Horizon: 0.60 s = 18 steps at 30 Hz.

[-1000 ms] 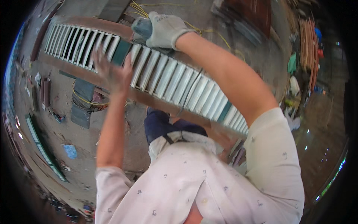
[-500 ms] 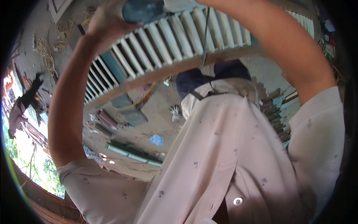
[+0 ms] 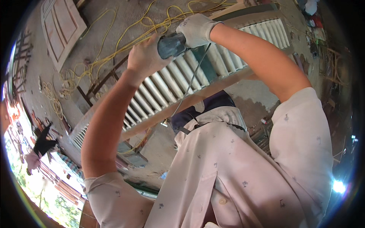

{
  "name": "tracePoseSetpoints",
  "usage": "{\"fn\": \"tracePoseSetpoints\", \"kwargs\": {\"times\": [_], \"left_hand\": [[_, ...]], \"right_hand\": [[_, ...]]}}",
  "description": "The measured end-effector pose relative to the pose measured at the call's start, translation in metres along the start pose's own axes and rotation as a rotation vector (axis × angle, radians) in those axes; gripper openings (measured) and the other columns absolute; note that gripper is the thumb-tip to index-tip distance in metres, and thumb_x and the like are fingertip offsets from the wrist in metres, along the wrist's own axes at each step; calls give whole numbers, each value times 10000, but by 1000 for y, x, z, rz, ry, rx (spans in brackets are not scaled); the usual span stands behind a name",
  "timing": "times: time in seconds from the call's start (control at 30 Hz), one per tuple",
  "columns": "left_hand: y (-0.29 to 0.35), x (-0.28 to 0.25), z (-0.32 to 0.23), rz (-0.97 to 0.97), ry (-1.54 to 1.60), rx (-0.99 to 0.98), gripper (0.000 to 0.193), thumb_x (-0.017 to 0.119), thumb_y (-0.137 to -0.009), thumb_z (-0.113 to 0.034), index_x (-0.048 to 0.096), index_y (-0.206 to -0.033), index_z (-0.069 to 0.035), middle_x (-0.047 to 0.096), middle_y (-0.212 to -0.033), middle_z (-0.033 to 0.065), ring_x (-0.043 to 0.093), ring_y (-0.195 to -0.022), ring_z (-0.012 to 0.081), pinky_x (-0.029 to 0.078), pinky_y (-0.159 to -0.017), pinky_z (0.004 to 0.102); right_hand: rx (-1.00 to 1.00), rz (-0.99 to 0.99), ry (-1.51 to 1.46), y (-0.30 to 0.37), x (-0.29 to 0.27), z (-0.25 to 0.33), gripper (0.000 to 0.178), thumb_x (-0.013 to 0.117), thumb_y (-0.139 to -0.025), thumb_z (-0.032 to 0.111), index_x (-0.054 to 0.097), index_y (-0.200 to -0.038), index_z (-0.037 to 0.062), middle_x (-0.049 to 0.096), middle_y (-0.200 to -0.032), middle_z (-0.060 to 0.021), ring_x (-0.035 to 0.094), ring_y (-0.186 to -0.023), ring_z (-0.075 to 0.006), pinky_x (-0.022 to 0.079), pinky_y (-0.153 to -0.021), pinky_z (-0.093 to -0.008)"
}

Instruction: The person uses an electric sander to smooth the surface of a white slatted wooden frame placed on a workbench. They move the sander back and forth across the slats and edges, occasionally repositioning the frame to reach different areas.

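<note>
A dark blue-grey corded power tool [image 3: 172, 45] is held between both hands above a louvred wooden shutter [image 3: 227, 76]. It may be a sander, but its underside is hidden. My left hand [image 3: 146, 57] has its fingers wrapped round the near-left end of the tool. My right hand [image 3: 195, 30], in a whitish glove, grips the other end, farther and to the right. A thin dark cord [image 3: 194, 78] hangs from the tool across the pale slats toward my waist. The shutter lies at a slant, with brown side rails and a green crosspiece [image 3: 204, 68].
Yellow cable [image 3: 142, 28] lies in loops on the floor beyond the shutter. A panelled wooden door [image 3: 62, 28] is at the far left. Dark timber pieces [image 3: 110, 78] lie beside the shutter. Near my legs there are offcuts [image 3: 131, 152] on the floor.
The view has shifted, so both hands and the tool now show more fully, lower in the picture. The tool appears farther right along the slats. Both hands keep hold of it.
</note>
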State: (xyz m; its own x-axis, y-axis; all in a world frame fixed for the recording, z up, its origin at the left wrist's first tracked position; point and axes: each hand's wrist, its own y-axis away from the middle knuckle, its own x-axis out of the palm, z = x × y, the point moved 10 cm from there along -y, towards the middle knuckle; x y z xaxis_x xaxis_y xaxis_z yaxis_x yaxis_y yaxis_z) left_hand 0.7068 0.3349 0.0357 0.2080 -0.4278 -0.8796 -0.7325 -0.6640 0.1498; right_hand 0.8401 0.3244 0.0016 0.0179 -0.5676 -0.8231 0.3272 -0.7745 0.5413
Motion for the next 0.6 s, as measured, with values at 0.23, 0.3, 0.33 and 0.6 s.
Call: {"fn": "tracePoseSetpoints", "kwargs": {"times": [0.23, 0.3, 0.33, 0.6], "left_hand": [[-77, 27, -78, 89, -18, -47, 736, 902, -818, -450, 630, -1402, -92, 801, -1168, 192, 783, -1093, 414, 617, -992, 509], [-97, 33, -99, 102, -9, -33, 753, 894, -829, -466, 619, -1423, -92, 801, -1172, 192, 784, -1094, 412, 617, -991, 511], [-105, 36, -104, 90, -58, -20, 806, 894, -819, -502, 608, -1450, -91, 803, -1163, 193, 787, -1090, 409, 621, -987, 509], [-143, 56, -140, 94, -77, -36, 855, 895, -795, -538, 594, -1461, -94, 803, -1159, 205, 790, -1083, 406, 630, -968, 510]], "right_hand": [[62, -21, 34, 49, 3, -100, 339, 744, -853, 285, 810, -1131, 103, 817, -1095, -150, 788, -1049, -344, 618, -919, -498], [84, -58, 28, 60, 3, -128, 331, 750, -849, 278, 814, -1120, 100, 816, -1114, -156, 782, -1068, -354, 617, -932, -499], [83, -71, 20, 63, 2, -137, 327, 753, -848, 279, 815, -1115, 100, 815, -1114, -156, 782, -1070, -358, 617, -933, -501], [145, 77, 73, 79, 15, -186, 347, 748, -845, 306, 851, -1094, 88, 823, -1092, -187, 790, -1051, -374, 621, -924, -503]]}}
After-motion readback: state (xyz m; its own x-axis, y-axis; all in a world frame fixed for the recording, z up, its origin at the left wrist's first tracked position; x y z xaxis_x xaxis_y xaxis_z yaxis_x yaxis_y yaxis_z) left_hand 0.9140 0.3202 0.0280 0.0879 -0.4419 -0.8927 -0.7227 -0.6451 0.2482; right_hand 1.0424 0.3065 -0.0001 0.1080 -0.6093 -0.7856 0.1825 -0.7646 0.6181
